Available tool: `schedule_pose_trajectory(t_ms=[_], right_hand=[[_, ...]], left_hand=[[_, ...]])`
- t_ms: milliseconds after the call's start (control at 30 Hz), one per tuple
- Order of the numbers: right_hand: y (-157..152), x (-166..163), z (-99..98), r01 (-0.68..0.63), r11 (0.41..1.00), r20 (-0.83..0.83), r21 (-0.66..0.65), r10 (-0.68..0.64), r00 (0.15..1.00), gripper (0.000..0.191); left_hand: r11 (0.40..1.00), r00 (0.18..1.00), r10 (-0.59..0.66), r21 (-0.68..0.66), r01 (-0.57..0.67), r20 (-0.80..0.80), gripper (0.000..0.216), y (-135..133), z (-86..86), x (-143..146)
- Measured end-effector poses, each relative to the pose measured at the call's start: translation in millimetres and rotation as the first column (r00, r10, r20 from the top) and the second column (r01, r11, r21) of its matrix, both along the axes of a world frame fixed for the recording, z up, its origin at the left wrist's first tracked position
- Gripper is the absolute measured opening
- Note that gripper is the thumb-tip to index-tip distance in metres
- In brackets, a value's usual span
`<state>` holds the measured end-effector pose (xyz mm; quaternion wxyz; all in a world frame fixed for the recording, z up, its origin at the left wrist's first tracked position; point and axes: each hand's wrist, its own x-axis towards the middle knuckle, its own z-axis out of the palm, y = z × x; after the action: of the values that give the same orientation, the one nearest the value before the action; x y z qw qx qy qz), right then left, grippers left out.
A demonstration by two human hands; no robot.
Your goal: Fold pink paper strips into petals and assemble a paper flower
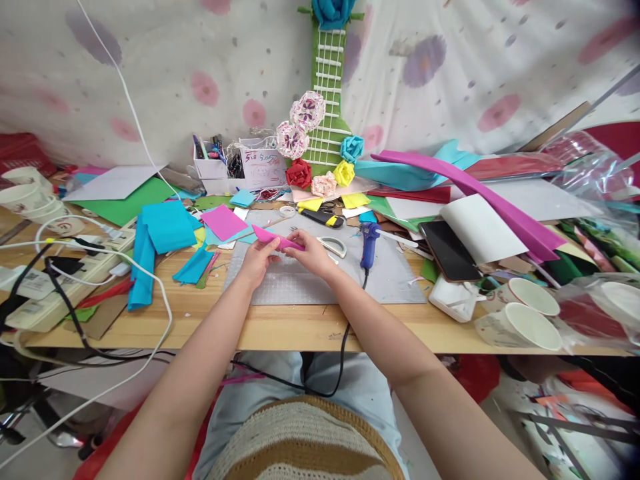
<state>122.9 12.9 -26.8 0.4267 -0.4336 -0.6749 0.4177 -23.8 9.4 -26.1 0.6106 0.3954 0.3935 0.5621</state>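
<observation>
my left hand (257, 262) and right hand (312, 254) pinch the pink paper (263, 234), best held lightly, clear of the glue gun (369, 250) at three o'clock.

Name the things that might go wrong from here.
The black cord drops over the front of the table, so a snag might drag down the blue glue gun. The nearest paper cup on the right, close to that edge, could get knocked off. The pink paper might crease between the left hand and right hand.
</observation>
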Motion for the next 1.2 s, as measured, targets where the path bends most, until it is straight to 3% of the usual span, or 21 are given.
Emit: schedule_pose_trajectory(t_ms=[133, 233, 300, 400, 467, 533, 600, 733, 833, 900, 967, 1067, 1133, 1200], right_hand=[[0.9, -2.6, -0.5, -0.093, 0.978, -0.238, -0.186, 0.047, 0.970, 0.029], [-0.2, -0.3, 2.6, -0.245, 0.920, -0.415, -0.307, 0.103, 0.904, 0.032], [-0.5, 2.6, 5.2, -0.370, 0.846, -0.531, -0.385, 0.125, 0.838, 0.031], [0.6, 6.8, 8.8, -0.553, 0.689, -0.675, -0.467, 0.125, 0.727, 0.025], [0.8, 8.6, 11.2, -0.632, 0.595, -0.723, -0.497, 0.119, 0.681, 0.018], [-0.8, 9.2, 14.3, -0.646, 0.558, -0.722, -0.521, 0.117, 0.682, 0.010], [-4.1, 8.4, 17.6, -0.610, 0.593, -0.679, -0.526, 0.139, 0.721, 0.007], [-10.1, 2.5, 20.5, -0.439, 0.793, -0.495, -0.423, 0.203, 0.845, 0.021], [-10.1, -4.2, 15.3, -0.250, 0.907, -0.290, -0.339, 0.152, 0.945, 0.022], [-9.2, -8.9, 10.1, -0.177, 0.926, -0.215, -0.335, 0.107, 0.971, 0.020], [-9.1, -12.4, 6.1, -0.187, 0.916, -0.203, -0.355, 0.120, 0.972, 0.018], [-10.1, -12.0, 6.9, -0.196, 0.923, -0.119, -0.332, 0.165, 0.979, 0.019], [-10.1, -5.3, 12.3, -0.105, 0.963, 0.079, -0.248, 0.128, 0.989, 0.020], [-8.9, 6.6, 20.2, 0.074, 0.994, 0.377, -0.075, -0.040, 0.925, 0.021]], left_hand=[[0.999, 0.999, -0.030, 0.017, 0.030, 0.015, 0.032, 0.4, -0.4, -1.4], [0.994, 0.993, -0.105, 0.019, 0.105, 0.044, 0.033, -1.1, 2.1, -2.4], [0.984, 0.982, -0.179, 0.027, 0.178, 0.064, 0.037, -2.6, 3.8, -3.1], [0.968, 0.965, -0.252, 0.039, 0.249, 0.077, 0.043, -4.3, 4.7, -3.5], [0.970, 0.969, -0.240, 0.044, 0.238, 0.060, 0.043, -4.4, 4.0, -2.8], [0.981, 0.981, -0.191, 0.040, 0.190, 0.039, 0.037, -3.5, 2.9, -1.4], [0.994, 0.994, -0.106, 0.028, 0.105, 0.035, 0.033, -1.7, 2.0, 0.1], [0.994, 0.994, 0.111, 0.007, -0.111, -0.007, 0.030, 2.1, 1.8, 1.6], [0.988, 0.987, 0.155, 0.001, -0.156, -0.051, 0.029, 2.3, 1.4, 1.7], [0.993, 0.992, 0.117, -0.001, -0.118, -0.056, 0.029, 1.3, 0.8, 1.8], [0.995, 0.993, 0.098, 0.013, -0.097, -0.059, 0.030, 0.5, 0.1, 1.8], [0.988, 0.984, 0.155, 0.030, -0.153, -0.087, 0.030, 1.2, 0.1, -0.2], [0.985, 0.979, 0.170, 0.016, -0.169, -0.113, 0.030, 3.1, 0.9, -4.6], [0.988, 0.977, 0.144, -0.032, -0.150, -0.155, 0.029, 6.0, 1.7, -12.4]])
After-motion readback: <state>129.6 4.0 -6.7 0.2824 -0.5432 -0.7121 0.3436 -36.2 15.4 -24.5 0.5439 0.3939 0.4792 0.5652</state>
